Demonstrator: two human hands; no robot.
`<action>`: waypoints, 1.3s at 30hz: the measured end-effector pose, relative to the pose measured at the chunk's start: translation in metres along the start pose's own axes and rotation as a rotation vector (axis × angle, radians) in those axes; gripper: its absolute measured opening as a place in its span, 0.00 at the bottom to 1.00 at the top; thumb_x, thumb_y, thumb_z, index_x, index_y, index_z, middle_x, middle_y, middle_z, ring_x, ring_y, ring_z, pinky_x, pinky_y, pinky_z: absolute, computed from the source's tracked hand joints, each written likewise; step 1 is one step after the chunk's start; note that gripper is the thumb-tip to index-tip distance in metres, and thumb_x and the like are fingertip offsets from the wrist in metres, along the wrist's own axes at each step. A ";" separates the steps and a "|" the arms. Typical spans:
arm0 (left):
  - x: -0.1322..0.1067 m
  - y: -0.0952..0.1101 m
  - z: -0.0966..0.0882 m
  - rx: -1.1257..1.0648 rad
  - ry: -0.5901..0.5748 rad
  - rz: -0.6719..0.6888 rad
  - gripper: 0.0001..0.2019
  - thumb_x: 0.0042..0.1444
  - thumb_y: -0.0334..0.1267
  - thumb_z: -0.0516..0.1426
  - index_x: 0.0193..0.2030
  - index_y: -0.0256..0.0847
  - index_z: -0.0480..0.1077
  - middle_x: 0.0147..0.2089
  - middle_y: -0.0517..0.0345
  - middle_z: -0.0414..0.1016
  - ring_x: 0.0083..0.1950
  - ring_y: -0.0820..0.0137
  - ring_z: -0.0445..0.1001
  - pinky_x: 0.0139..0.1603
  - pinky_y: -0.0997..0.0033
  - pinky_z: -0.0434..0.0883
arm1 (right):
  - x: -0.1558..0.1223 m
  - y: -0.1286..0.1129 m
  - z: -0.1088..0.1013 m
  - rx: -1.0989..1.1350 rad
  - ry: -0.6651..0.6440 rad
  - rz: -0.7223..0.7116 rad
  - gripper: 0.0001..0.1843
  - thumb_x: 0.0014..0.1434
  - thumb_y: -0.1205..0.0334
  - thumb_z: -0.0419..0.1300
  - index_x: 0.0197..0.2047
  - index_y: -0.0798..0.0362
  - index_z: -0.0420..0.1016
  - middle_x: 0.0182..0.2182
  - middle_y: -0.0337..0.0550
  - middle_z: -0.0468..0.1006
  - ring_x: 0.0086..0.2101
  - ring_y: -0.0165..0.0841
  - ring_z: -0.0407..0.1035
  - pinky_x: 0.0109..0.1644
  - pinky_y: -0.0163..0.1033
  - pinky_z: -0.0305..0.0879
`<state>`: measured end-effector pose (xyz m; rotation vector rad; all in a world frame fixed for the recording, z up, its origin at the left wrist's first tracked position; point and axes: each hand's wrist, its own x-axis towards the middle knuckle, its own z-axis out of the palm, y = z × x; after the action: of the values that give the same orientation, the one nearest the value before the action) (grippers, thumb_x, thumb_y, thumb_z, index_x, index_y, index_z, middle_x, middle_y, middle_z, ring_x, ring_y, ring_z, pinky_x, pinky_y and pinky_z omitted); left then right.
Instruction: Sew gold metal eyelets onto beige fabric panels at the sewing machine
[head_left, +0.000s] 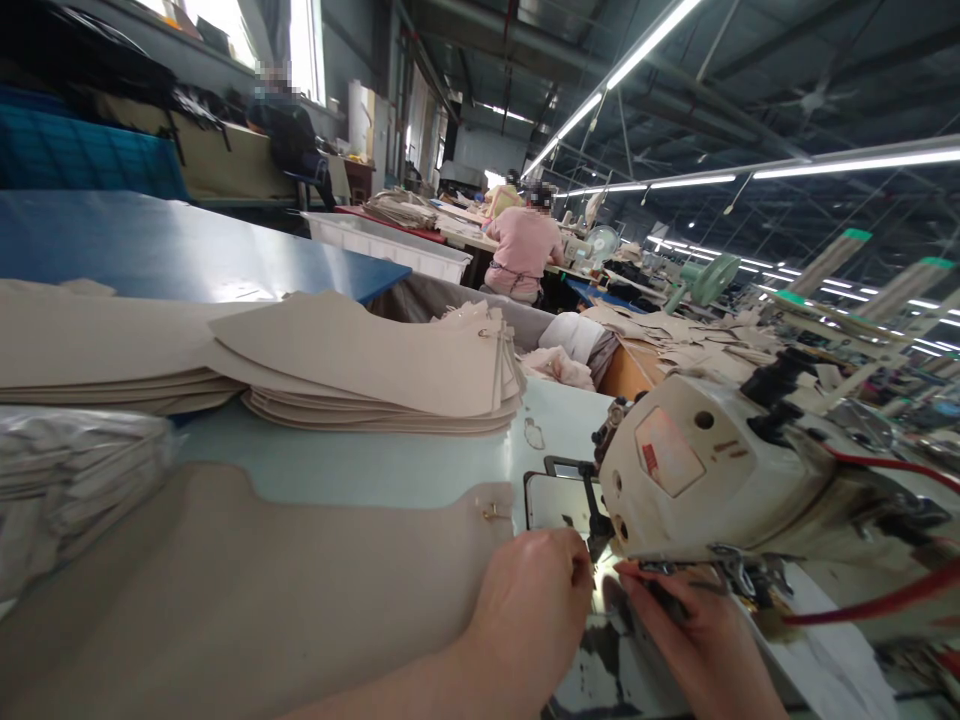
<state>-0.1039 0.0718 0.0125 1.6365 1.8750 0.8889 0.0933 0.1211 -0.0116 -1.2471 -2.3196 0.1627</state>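
A cream sewing machine (697, 460) leans into view at the right, its needle area lit. Just left of the needle is my left hand (536, 590), fingers curled and their tips mostly hidden from me. On the other side, under the machine head, my right hand (694, 625) has thumb and fingers pinched together. Whatever either hand holds is too small or too hidden to name. A large beige fabric piece (300, 590) lies flat to the left, its right end beside my left hand. A small metallic clip or pin (491, 511) sits near that end.
Behind the flat piece rests a stack of beige cut pieces (375, 360). A clear plastic-wrapped bundle (75, 490) lies at the left edge. Farther back are a blue table (187, 240), a white bin (390, 248) and a person in a pink top (525, 250).
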 end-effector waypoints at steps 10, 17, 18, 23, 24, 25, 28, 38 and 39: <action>0.001 0.002 -0.001 0.009 -0.024 -0.013 0.11 0.49 0.32 0.53 0.27 0.46 0.77 0.24 0.60 0.77 0.26 0.71 0.71 0.25 0.74 0.54 | -0.001 -0.012 0.002 0.050 0.052 0.070 0.16 0.58 0.48 0.54 0.35 0.46 0.81 0.31 0.46 0.80 0.35 0.40 0.75 0.41 0.40 0.71; 0.001 0.003 -0.003 0.042 -0.032 -0.014 0.11 0.50 0.32 0.53 0.28 0.47 0.77 0.25 0.61 0.77 0.27 0.70 0.72 0.25 0.73 0.55 | 0.000 -0.006 0.002 0.055 0.028 0.069 0.12 0.55 0.52 0.57 0.35 0.44 0.81 0.30 0.45 0.79 0.35 0.41 0.74 0.39 0.40 0.71; 0.001 0.003 -0.002 0.045 -0.035 -0.018 0.11 0.50 0.32 0.53 0.28 0.47 0.77 0.25 0.61 0.78 0.28 0.70 0.73 0.26 0.73 0.55 | 0.001 -0.005 0.001 0.056 0.017 0.070 0.12 0.55 0.52 0.57 0.35 0.43 0.81 0.29 0.45 0.79 0.35 0.41 0.74 0.38 0.40 0.71; 0.002 0.002 0.000 0.068 -0.024 -0.003 0.10 0.50 0.33 0.53 0.28 0.47 0.77 0.26 0.60 0.79 0.29 0.69 0.74 0.26 0.73 0.56 | 0.005 -0.009 0.000 0.057 -0.047 0.109 0.14 0.55 0.51 0.56 0.32 0.45 0.81 0.28 0.45 0.79 0.34 0.41 0.74 0.37 0.39 0.70; 0.002 0.001 0.000 0.073 -0.022 0.003 0.10 0.51 0.33 0.53 0.28 0.47 0.76 0.26 0.60 0.79 0.29 0.69 0.74 0.26 0.72 0.56 | 0.006 -0.011 0.000 0.062 -0.061 0.124 0.14 0.56 0.50 0.55 0.32 0.46 0.81 0.28 0.45 0.80 0.33 0.40 0.75 0.37 0.39 0.70; 0.002 0.001 0.000 0.077 -0.021 0.008 0.10 0.51 0.33 0.54 0.27 0.47 0.76 0.26 0.61 0.79 0.29 0.69 0.74 0.26 0.73 0.55 | 0.008 -0.013 0.000 0.072 -0.080 0.138 0.15 0.57 0.50 0.55 0.32 0.47 0.80 0.28 0.45 0.80 0.33 0.40 0.75 0.37 0.39 0.70; 0.003 0.000 0.001 0.069 -0.018 0.016 0.10 0.51 0.35 0.54 0.27 0.47 0.76 0.26 0.61 0.79 0.29 0.69 0.74 0.26 0.73 0.55 | 0.010 -0.021 0.001 0.113 -0.121 0.191 0.17 0.57 0.49 0.54 0.33 0.49 0.80 0.30 0.45 0.81 0.35 0.41 0.75 0.37 0.39 0.70; 0.004 0.000 0.000 0.044 -0.025 0.024 0.11 0.54 0.35 0.53 0.29 0.45 0.76 0.27 0.61 0.79 0.29 0.71 0.73 0.26 0.74 0.56 | 0.016 -0.036 0.003 0.143 -0.090 0.233 0.16 0.57 0.53 0.53 0.29 0.49 0.79 0.29 0.43 0.81 0.31 0.41 0.75 0.35 0.40 0.67; 0.004 0.000 0.000 0.048 -0.019 0.026 0.11 0.54 0.35 0.53 0.29 0.45 0.76 0.27 0.60 0.79 0.28 0.71 0.73 0.26 0.74 0.56 | 0.016 -0.036 0.002 0.143 -0.092 0.215 0.16 0.57 0.54 0.53 0.28 0.49 0.79 0.27 0.43 0.81 0.30 0.40 0.75 0.35 0.40 0.66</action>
<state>-0.1044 0.0760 0.0125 1.6957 1.8793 0.8419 0.0575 0.1137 0.0046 -1.4389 -2.2012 0.4602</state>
